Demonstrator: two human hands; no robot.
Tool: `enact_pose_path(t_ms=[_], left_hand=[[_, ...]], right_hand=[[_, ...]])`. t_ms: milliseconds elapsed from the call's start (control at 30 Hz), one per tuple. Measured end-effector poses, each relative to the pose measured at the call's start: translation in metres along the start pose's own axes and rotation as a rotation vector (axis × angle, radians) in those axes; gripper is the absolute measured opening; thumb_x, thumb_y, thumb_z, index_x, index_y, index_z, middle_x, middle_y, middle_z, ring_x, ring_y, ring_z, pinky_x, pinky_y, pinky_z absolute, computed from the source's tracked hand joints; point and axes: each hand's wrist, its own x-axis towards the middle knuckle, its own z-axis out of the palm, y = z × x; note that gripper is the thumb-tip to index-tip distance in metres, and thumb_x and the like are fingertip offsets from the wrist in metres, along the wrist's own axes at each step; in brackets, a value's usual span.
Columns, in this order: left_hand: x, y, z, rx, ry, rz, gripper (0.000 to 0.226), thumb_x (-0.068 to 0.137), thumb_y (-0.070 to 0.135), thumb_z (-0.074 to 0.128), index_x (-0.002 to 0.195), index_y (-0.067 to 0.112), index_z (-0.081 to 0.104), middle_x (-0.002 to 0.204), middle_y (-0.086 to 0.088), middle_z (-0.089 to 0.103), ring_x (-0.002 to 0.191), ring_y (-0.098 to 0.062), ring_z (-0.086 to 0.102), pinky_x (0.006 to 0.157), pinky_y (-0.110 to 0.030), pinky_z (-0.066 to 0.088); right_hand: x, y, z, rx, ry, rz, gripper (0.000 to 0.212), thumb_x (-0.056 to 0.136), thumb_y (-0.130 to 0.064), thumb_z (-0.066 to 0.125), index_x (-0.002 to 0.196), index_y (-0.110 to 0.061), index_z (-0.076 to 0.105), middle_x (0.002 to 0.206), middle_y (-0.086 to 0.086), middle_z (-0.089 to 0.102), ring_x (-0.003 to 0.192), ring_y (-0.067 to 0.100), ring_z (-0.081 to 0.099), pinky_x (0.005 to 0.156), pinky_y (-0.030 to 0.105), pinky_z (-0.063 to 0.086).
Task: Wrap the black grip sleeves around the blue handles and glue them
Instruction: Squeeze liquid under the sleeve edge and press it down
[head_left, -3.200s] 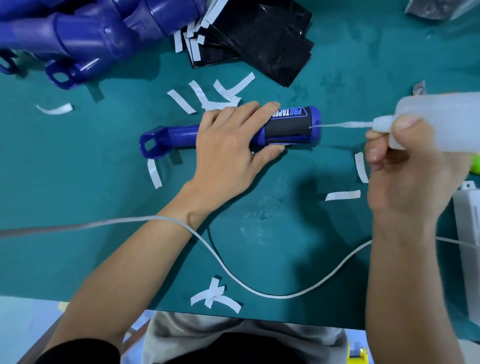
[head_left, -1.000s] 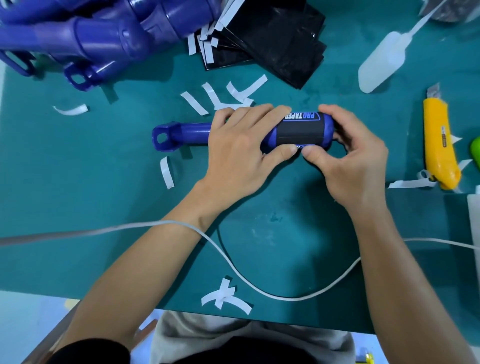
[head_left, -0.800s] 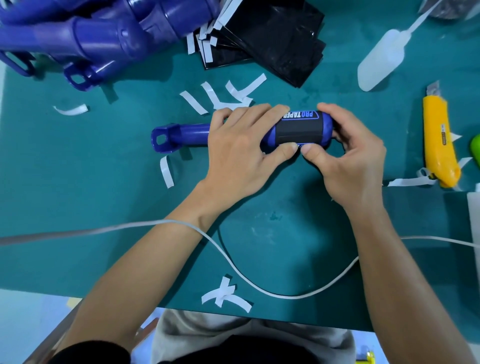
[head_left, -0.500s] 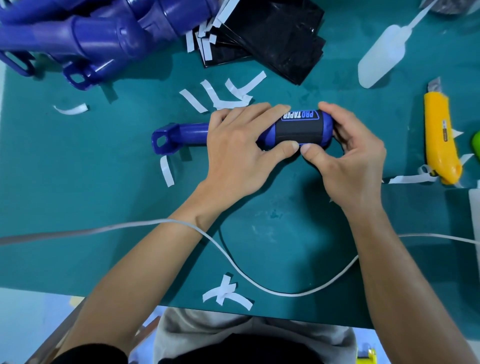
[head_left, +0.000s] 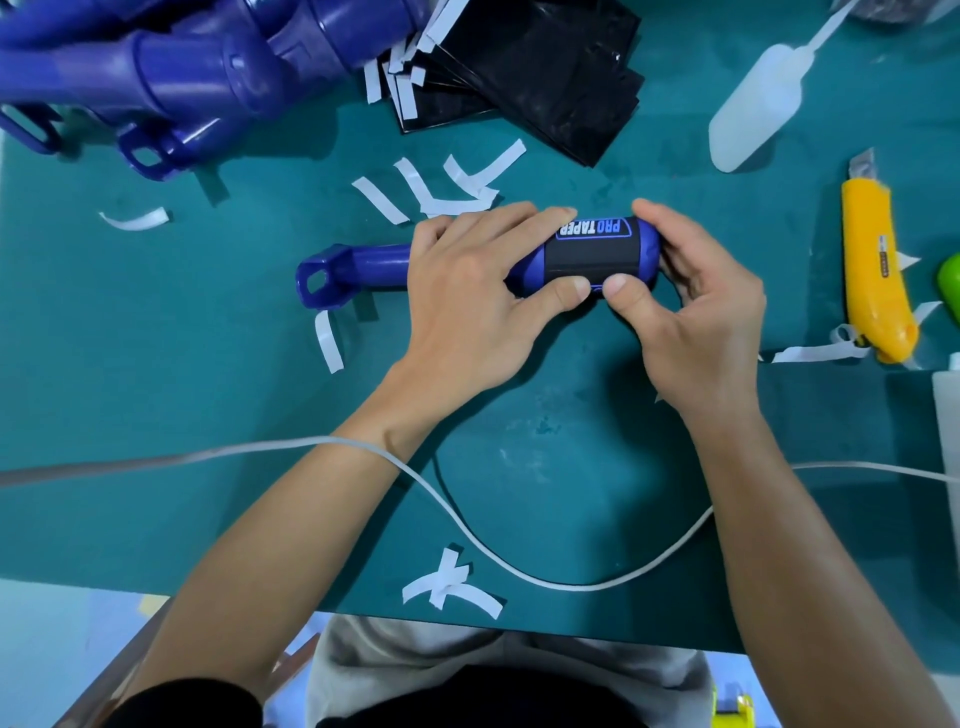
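the two thumb tips (head_left: 571, 292) meet on the near edge of the black grip sleeve (head_left: 589, 254), pressing where its seam most likely closes. the left hand (head_left: 467, 291) is curled over the blue handle (head_left: 374, 265), its fingers laid across the top up to the sleeve's left edge. the right hand (head_left: 696, 312) cups the rounded right end, fingers wrapped round the far side and thumb pinching in from the near side. both hands grasp the handle; neither is relaxed.

the handle lies flat on the green mat (head_left: 156, 415) at mid-table. its looped end points left and is bare, and the sleeve sits round the thick right end with the printed label facing up and far.

the seam is hidden under the thumbs, so whether it sits flush cannot be told. to do this step well, the person would press evenly and walk the thumbs along the whole seam. the left hand should stop the handle rolling, and the hold should last until the glue grabs.

peeled white strips (head_left: 431, 192) lie just beyond the fingers, with the stack of spare sleeves (head_left: 545, 67) farther back. the glue bottle (head_left: 753, 109) lies on its side at far right, well apart. a yellow utility knife (head_left: 872, 270) lies to the right.
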Motion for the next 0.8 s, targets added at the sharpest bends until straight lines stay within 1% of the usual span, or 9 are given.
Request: enact_pose_path(t_ms=[100,300,367,467,533,733,800], left_hand=[[-0.001,0.001,0.000,0.007,-0.003,-0.003,0.047,0.087,0.060,0.073,0.127,0.035,0.073,0.122,0.017,0.071,0.106,-0.009,0.062,0.098,-0.026,0.025],[-0.002,0.003,0.001,0.014,-0.005,-0.025,0.045,0.089,0.060,0.071,0.127,0.037,0.072,0.121,0.019,0.069,0.106,-0.008,0.060,0.099,-0.027,0.025],[-0.002,0.004,0.001,0.010,-0.009,-0.036,0.044,0.089,0.059,0.070,0.127,0.037,0.072,0.121,0.019,0.069,0.107,-0.007,0.060,0.100,-0.028,0.025],[-0.002,0.006,0.000,-0.006,-0.015,-0.053,0.043,0.089,0.058,0.071,0.127,0.037,0.072,0.122,0.019,0.069,0.108,-0.007,0.059,0.100,-0.030,0.027],[-0.002,0.007,0.000,-0.019,-0.016,-0.059,0.043,0.089,0.056,0.072,0.126,0.036,0.073,0.122,0.018,0.069,0.108,-0.008,0.060,0.100,-0.031,0.028],[-0.002,0.010,-0.002,-0.039,-0.027,-0.085,0.042,0.088,0.053,0.073,0.126,0.035,0.073,0.122,0.017,0.070,0.109,-0.010,0.061,0.103,-0.034,0.030],[-0.002,0.011,-0.003,-0.042,-0.030,-0.091,0.042,0.088,0.052,0.073,0.126,0.035,0.073,0.122,0.017,0.070,0.109,-0.009,0.061,0.103,-0.034,0.030]], right_hand=[[0.000,0.000,0.001,0.007,0.006,0.003,0.054,0.085,-0.014,0.077,0.134,-0.034,0.065,0.123,-0.030,0.070,0.121,0.005,0.067,0.109,0.028,0.049],[-0.001,-0.002,0.004,0.032,0.034,0.012,0.053,0.085,-0.012,0.076,0.132,-0.035,0.066,0.131,-0.013,0.071,0.125,0.008,0.066,0.112,0.032,0.049],[-0.001,-0.003,0.004,0.035,0.038,0.012,0.051,0.086,-0.012,0.075,0.131,-0.034,0.066,0.130,-0.014,0.072,0.124,0.008,0.066,0.112,0.033,0.049],[-0.001,-0.003,0.005,0.049,0.045,0.021,0.048,0.088,-0.011,0.072,0.130,-0.033,0.067,0.126,-0.022,0.072,0.123,0.008,0.067,0.111,0.034,0.050],[-0.002,-0.003,0.005,0.056,0.050,0.024,0.048,0.088,-0.009,0.072,0.130,-0.032,0.067,0.125,-0.023,0.072,0.123,0.008,0.067,0.111,0.034,0.050],[-0.003,-0.003,0.005,0.076,0.070,0.036,0.047,0.088,-0.006,0.071,0.130,-0.027,0.068,0.128,-0.010,0.073,0.123,0.010,0.068,0.111,0.038,0.051],[-0.003,-0.004,0.006,0.083,0.081,0.042,0.047,0.088,-0.006,0.071,0.130,-0.027,0.068,0.129,-0.009,0.073,0.123,0.010,0.068,0.111,0.038,0.051]])
